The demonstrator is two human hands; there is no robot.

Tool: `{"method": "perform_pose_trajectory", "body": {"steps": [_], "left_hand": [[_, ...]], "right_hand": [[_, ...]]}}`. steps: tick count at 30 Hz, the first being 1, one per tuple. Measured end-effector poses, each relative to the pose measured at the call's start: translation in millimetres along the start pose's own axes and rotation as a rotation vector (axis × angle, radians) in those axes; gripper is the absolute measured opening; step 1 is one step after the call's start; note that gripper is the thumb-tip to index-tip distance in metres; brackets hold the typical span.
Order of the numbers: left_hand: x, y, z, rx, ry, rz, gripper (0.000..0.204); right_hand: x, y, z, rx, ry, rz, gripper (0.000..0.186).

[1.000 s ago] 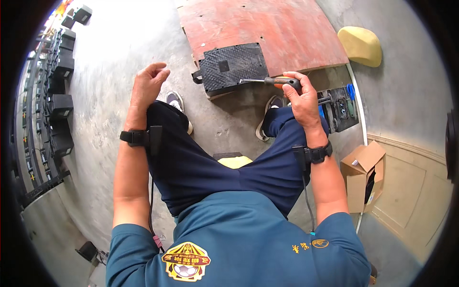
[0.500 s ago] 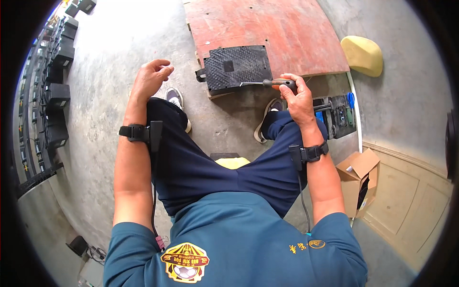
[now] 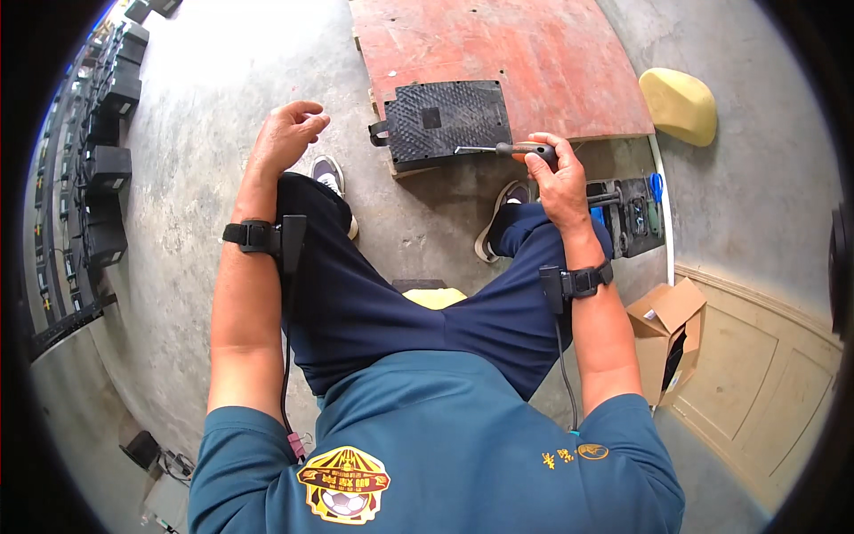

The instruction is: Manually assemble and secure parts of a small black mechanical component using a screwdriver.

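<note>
A black ribbed rectangular case [image 3: 467, 107] with a small square recess lies on the near edge of a red board [image 3: 525, 44]. A strap loop sticks out from its left side. My right hand [image 3: 562, 182] is closed around the dark handle of a screwdriver [image 3: 529, 151]. Its metal shaft points left, with the tip by the case's near edge; whether it touches cannot be told. My left hand [image 3: 286, 138] hovers above my left knee, apart from the case. Its fingers are loosely bent and slightly apart, and nothing shows in them.
A tool tray [image 3: 636, 218] with several tools lies right of my right knee. Beyond it is a yellow seat-like object [image 3: 679, 107]. An open cardboard box [image 3: 663, 334] stands by the right wall. Several black boxes [image 3: 111, 169] line the left side.
The view has shifted slightly. My right hand and the screwdriver have moved a little to the right and away from me. My left hand keeps nearly the same pose.
</note>
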State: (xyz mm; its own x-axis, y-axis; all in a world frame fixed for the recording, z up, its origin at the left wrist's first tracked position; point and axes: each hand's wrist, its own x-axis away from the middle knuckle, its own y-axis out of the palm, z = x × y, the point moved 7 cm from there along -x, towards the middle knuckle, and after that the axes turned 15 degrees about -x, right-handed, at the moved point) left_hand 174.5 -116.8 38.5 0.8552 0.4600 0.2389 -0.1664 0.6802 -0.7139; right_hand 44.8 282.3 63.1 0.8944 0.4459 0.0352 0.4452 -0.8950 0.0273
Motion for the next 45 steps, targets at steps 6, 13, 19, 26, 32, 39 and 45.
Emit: {"method": "perform_pose_trajectory", "body": {"steps": [6,13,19,26,32,39,45], "left_hand": [[1,2,3,-0.004,-0.016,-0.029,0.035],[-1,3,2,-0.016,0.0,-0.036,0.035],[-1,4,2,-0.019,0.001,-0.031,0.034],[0,3,2,-0.008,0.008,-0.013,0.037],[-2,4,-2,-0.024,-0.002,-0.009,0.037],[-1,4,-1,-0.014,0.002,-0.008,0.038],[0,4,1,-0.013,-0.009,-0.021,0.039]], "right_hand": [[1,-1,5,0.002,0.033,-0.006,0.027],[-2,3,19,0.061,0.015,-0.035,0.029],[-4,8,20,0.043,-0.004,-0.066,0.03],[-7,11,21,0.119,-0.023,-0.067,0.031],[-8,13,21,0.087,-0.014,-0.067,0.031],[-6,16,14,0.186,-0.01,-0.069,0.032],[-3,18,6,0.239,-0.045,-0.068,0.032]]}}
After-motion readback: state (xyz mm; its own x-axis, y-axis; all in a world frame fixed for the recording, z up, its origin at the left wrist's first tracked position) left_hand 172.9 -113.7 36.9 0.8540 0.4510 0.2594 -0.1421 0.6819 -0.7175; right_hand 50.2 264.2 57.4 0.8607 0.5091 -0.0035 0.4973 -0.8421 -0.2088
